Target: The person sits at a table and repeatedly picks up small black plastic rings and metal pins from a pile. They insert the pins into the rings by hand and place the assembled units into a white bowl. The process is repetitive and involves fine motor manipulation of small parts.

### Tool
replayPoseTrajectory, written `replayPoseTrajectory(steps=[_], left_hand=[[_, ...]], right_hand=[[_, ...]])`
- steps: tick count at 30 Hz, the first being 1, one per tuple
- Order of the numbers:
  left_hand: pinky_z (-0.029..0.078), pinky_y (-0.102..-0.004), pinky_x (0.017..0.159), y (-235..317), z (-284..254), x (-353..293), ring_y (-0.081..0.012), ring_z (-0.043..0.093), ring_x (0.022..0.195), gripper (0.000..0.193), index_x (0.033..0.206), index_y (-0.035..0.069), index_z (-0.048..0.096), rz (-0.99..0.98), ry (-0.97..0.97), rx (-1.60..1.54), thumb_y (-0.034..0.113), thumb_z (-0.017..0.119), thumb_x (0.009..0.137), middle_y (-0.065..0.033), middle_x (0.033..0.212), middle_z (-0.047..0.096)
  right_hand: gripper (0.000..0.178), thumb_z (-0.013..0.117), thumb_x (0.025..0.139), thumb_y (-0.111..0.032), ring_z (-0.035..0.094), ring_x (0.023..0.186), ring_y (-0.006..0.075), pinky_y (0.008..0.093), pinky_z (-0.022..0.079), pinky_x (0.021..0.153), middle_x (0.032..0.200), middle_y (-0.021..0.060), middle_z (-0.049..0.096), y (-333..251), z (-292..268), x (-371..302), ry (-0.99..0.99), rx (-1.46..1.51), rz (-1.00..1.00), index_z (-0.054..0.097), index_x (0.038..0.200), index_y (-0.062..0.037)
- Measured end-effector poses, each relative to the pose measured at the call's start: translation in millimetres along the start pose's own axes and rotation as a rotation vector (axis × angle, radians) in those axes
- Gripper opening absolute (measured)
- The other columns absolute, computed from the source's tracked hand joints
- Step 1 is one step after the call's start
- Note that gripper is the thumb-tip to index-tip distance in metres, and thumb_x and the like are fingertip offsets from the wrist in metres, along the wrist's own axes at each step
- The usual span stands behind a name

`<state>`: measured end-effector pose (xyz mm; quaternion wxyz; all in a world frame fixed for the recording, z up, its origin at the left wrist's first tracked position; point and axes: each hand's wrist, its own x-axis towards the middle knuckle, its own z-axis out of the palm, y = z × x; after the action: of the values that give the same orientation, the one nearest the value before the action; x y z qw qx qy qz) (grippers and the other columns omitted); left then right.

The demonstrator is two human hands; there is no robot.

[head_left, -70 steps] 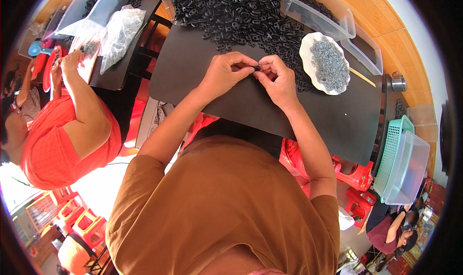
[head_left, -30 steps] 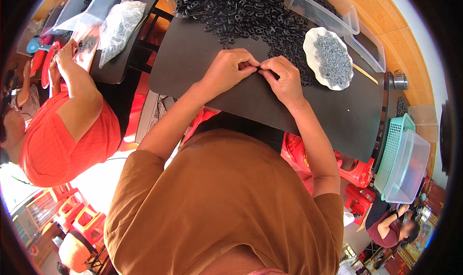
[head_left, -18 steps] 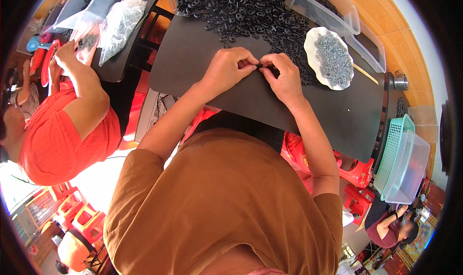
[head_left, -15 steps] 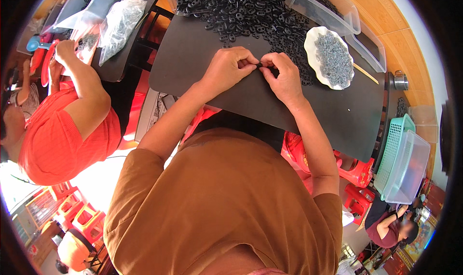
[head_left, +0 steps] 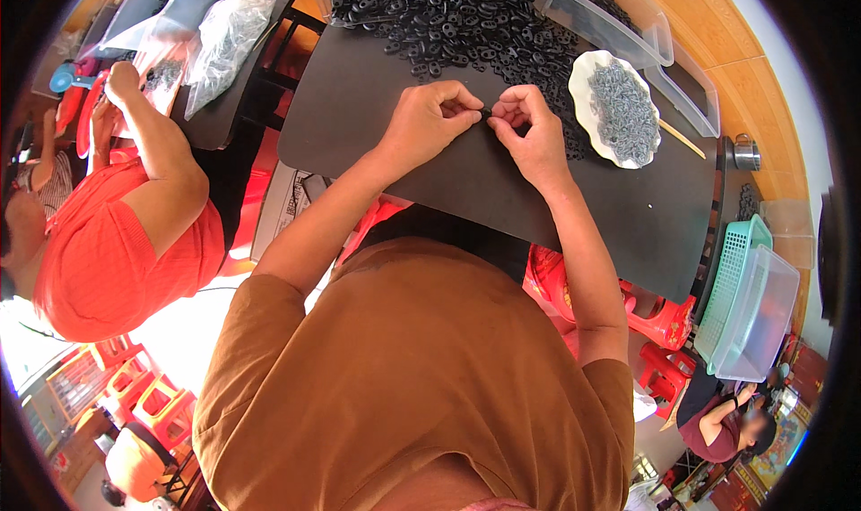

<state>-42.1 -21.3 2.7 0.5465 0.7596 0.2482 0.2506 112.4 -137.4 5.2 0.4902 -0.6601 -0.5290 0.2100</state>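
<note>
Over the dark table [head_left: 359,108], both my hands meet at a small black plastic piece [head_left: 486,112]. My left hand [head_left: 432,121] pinches it between thumb and forefinger. From the other side, my right hand [head_left: 531,134] brings its thumb and curled fingers against the piece, which they partly hide. Beyond my hands spreads a large heap of black oval plastic pieces [head_left: 448,18] with holes through them. A scalloped white plate [head_left: 583,90] to the right bears a pile of small grey, slender parts [head_left: 625,112], too fine to name.
Clear plastic bins [head_left: 610,36] stand at the far right, with a thin wooden stick [head_left: 682,139] by the plate. A green basket [head_left: 722,278] and a metal cup [head_left: 745,152] sit beyond the right edge. At left, a person in red [head_left: 134,242] works beside a plastic bag [head_left: 229,49].
My right hand has loosened slightly, its fingertips drawing up and apart from the tight pinch. My left hand keeps its pinch and has shifted slightly. At left, the neighbour's arm has moved a little.
</note>
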Motion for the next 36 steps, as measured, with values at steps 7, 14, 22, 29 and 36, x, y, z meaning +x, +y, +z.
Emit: replayPoseTrajectory(steps=[7, 14, 22, 29, 36], left_hand=[[0.051, -0.0211, 0.072, -1.2, 3.1, 6.2, -0.0065, 0.063, 0.079, 0.015, 0.098, 0.0, 0.069, -0.134, 0.02, -0.255, 0.007, 0.073, 0.085, -0.0024, 0.086, 0.07], [0.051, -0.0209, 0.072, -2.9, 6.1, 9.5, -0.0065, 0.063, 0.077, 0.015, 0.098, -0.001, 0.069, -0.134, -0.02, -0.305, 0.006, 0.072, 0.085, -0.0022, 0.085, 0.069], [0.051, -0.0207, 0.069, -3.8, 4.8, 9.8, -0.0059, 0.063, 0.076, 0.014, 0.097, -0.001, 0.07, -0.113, -0.049, -0.229, 0.006, 0.072, 0.085, -0.002, 0.083, 0.069], [0.052, -0.0214, 0.069, -10.0, 3.0, 12.8, -0.0056, 0.064, 0.076, 0.01, 0.093, 0.0, 0.071, -0.015, -0.073, -0.109, 0.005, 0.072, 0.085, -0.002, 0.082, 0.07], [0.055, -0.0245, 0.071, -6.6, 3.8, 10.1, -0.0105, 0.068, 0.077, 0.009, 0.091, -0.002, 0.071, 0.065, -0.042, -0.008, 0.002, 0.071, 0.083, -0.0057, 0.085, 0.071]], right_hand=[[0.027, 0.071, 0.085, 0.001, 0.058, 0.08, 0.0049, 0.0201, 0.048, 0.071, 0.089, 0.0001, 0.063, 3.6, 1.4, 1.6, 0.019, 0.334, 0.085, 0.055, 0.105, -0.005], [0.02, 0.069, 0.086, 0.003, 0.055, 0.079, 0.0022, 0.0179, 0.046, 0.07, 0.086, -0.0032, 0.059, 5.2, 0.1, 1.4, 0.016, 0.389, 0.101, 0.056, 0.099, -0.005], [0.019, 0.07, 0.084, 0.005, 0.054, 0.074, 0.0016, 0.0185, 0.047, 0.067, 0.082, -0.0042, 0.058, 7.8, -1.8, 1.7, 0.002, 0.329, 0.071, 0.056, 0.094, -0.0052], [0.018, 0.072, 0.081, 0.005, 0.058, 0.072, 0.0036, 0.0206, 0.049, 0.063, 0.08, -0.0006, 0.063, 7.9, 1.5, 0.8, 0.044, 0.109, 0.004, 0.061, 0.091, -0.0038], [0.022, 0.076, 0.076, 0.004, 0.06, 0.069, 0.0089, 0.0227, 0.048, 0.063, 0.079, 0.0027, 0.064, 0.4, 2.5, -0.2, 0.079, -0.206, -0.088, 0.067, 0.093, -0.0068]])
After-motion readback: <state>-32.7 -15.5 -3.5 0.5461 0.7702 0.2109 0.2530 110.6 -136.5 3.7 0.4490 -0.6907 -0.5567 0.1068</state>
